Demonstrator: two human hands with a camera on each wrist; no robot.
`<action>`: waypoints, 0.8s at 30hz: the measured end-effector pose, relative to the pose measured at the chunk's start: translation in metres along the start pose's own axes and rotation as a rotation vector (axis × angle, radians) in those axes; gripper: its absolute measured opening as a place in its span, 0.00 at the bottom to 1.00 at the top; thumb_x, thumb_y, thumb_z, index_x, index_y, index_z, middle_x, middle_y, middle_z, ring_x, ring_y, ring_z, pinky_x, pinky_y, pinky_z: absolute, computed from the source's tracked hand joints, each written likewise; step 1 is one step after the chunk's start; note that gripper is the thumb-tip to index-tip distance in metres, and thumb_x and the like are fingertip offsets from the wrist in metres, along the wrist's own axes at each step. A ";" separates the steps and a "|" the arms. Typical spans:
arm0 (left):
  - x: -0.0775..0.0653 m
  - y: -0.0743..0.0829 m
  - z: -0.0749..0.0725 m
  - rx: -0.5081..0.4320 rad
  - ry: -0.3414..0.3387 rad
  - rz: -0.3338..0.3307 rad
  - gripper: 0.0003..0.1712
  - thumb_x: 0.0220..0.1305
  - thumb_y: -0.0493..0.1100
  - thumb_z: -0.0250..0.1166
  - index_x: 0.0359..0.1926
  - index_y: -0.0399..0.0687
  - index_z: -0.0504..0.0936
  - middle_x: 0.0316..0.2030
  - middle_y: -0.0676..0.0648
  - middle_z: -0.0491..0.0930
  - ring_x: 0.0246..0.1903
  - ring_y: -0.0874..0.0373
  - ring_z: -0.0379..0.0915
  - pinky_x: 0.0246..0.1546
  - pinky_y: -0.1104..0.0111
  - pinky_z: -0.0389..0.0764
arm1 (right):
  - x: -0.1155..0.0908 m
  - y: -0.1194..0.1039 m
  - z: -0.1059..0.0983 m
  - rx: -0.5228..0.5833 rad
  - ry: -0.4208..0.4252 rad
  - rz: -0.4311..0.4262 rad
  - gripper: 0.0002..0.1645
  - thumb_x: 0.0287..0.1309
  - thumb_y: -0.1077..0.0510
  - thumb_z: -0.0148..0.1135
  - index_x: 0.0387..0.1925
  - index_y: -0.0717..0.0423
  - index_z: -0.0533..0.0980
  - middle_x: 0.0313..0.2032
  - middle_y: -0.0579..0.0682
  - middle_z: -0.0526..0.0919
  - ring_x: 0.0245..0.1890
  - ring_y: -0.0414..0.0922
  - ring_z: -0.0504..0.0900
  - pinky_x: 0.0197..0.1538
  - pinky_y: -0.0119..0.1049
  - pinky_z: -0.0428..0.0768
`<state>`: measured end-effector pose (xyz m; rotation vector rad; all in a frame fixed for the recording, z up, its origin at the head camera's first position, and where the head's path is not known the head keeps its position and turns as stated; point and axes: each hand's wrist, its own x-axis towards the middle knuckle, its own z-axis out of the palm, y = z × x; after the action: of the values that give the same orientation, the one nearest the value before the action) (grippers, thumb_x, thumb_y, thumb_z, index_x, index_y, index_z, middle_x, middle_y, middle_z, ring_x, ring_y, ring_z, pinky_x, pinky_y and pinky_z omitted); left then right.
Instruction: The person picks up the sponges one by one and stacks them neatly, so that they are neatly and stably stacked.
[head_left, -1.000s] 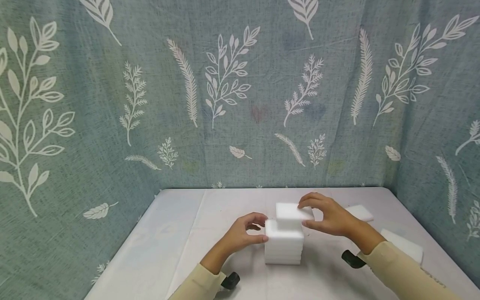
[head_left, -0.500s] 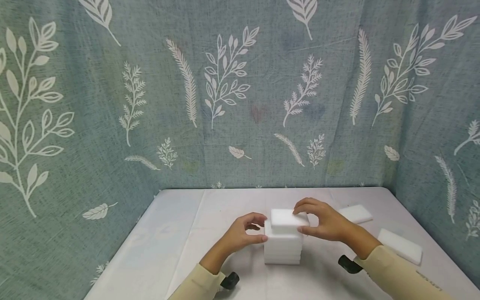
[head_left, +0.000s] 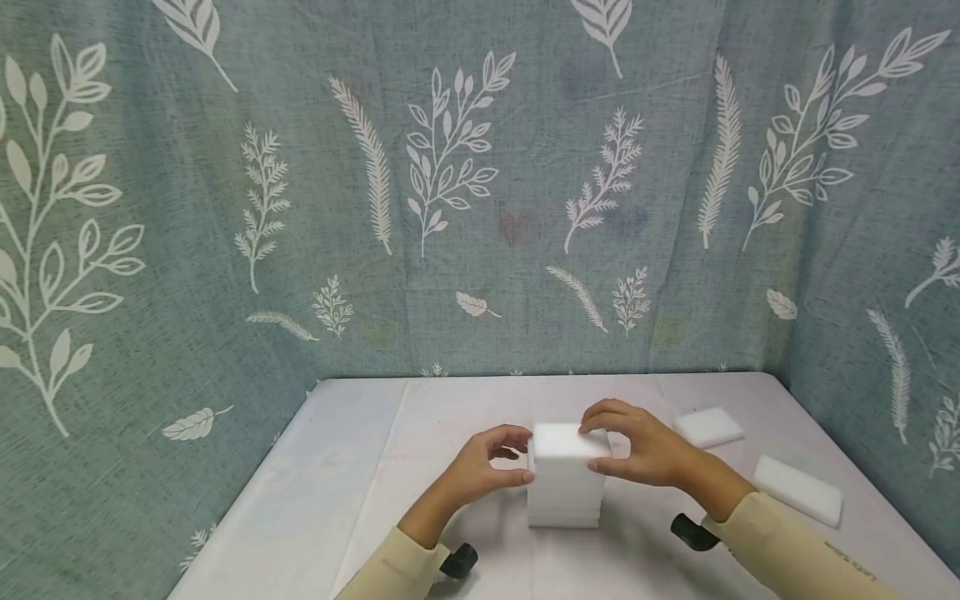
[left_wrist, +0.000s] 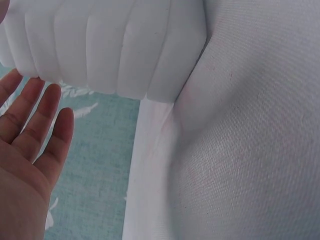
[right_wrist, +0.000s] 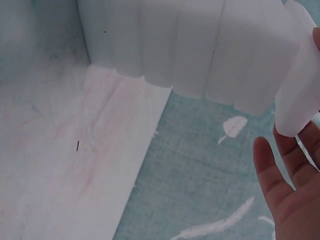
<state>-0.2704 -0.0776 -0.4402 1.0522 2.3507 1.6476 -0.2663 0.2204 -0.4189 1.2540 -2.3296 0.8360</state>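
A neat stack of white sponges [head_left: 564,496] stands upright on the table, its layers lying flat on one another. My right hand [head_left: 645,447] pinches one more white sponge [head_left: 557,439] by its right end, thumb at the front and fingers behind. In the right wrist view this sponge [right_wrist: 296,97] tilts slightly away from the top of the stack, with a narrow gap between them. On the stack's left side, my left hand [head_left: 483,468] holds the upper layers between thumb and fingertips. The left wrist view shows its fingertips [left_wrist: 51,92] against the stack's far edge.
Two loose white sponges lie to the right, one farther back [head_left: 708,427] and one nearer [head_left: 798,490], close to the right forearm. A white cloth covers the table [head_left: 360,500]. A patterned green-blue curtain [head_left: 525,333] hangs behind and at both sides.
My right hand has brought its sponge left and down, from above the stack's back right onto its top, nearly lined up with it. My left hand stays in place.
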 end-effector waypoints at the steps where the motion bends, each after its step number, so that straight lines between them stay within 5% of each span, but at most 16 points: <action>1: 0.000 0.000 0.000 0.002 0.003 0.002 0.30 0.54 0.40 0.74 0.57 0.38 0.76 0.50 0.45 0.79 0.51 0.43 0.74 0.54 0.46 0.73 | 0.000 0.000 0.000 -0.001 -0.004 0.006 0.21 0.51 0.51 0.75 0.48 0.44 0.78 0.49 0.41 0.78 0.51 0.40 0.76 0.50 0.44 0.79; 24: 0.000 0.001 0.001 -0.007 0.018 0.016 0.27 0.53 0.37 0.74 0.55 0.38 0.77 0.48 0.44 0.79 0.51 0.42 0.74 0.53 0.46 0.74 | 0.002 -0.006 0.005 -0.021 -0.032 -0.022 0.20 0.53 0.49 0.73 0.47 0.45 0.78 0.49 0.42 0.77 0.50 0.40 0.75 0.49 0.42 0.79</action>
<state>-0.2695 -0.0767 -0.4397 1.0618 2.3521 1.6762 -0.2625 0.2127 -0.4197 1.2902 -2.3391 0.7879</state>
